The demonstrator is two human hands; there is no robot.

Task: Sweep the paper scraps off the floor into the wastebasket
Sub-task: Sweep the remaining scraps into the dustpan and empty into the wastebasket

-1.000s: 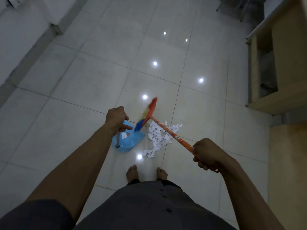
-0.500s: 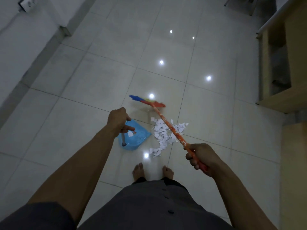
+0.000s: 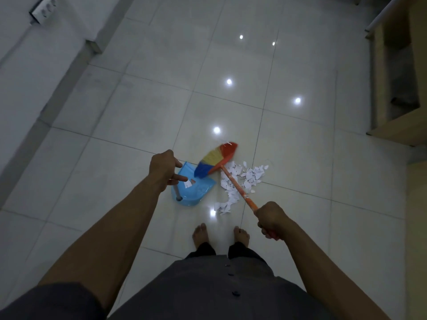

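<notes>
- A dark buttoned garment (image 3: pixel 221 287) fills the bottom edge, with two bare feet (image 3: pixel 201 234) below it standing on the pale, glossy tiled floor (image 3: pixel 129 125).
- The right hand (image 3: pixel 271 219) is closed in a fist round the near end of the orange broom handle (image 3: pixel 235 187). The handle slants away and to the left, across the scraps.
- The left hand (image 3: pixel 163 168) grips the top of the grey upright dustpan handle (image 3: pixel 176 192). Its thumb and one finger stick out to the right, over the pan.
- The blue dustpan (image 3: pixel 198 192) sits on the floor just ahead of the left foot, and one white scrap (image 3: pixel 188 184) lies inside it.
- The paper scraps (image 3: pixel 250 176) lie in a loose white pile on the floor just right of the dustpan. They run from near the feet out past the broom handle, and most are still outside the pan.
- The broom head (image 3: pixel 216 161), with bristles banded blue, yellow and red, lies beyond the pile. Its blue end overlaps the dustpan's far edge, and a few scraps cling at its red tip. Whether the bristles touch the floor cannot be told.
- Farther off, ceiling-light reflections (image 3: pixel 229 82) dot the tiles.
- A wooden cabinet (image 3: pixel 402 125) stands at the right edge, and a wall socket (image 3: pixel 42 10) sits at the top left.
</notes>
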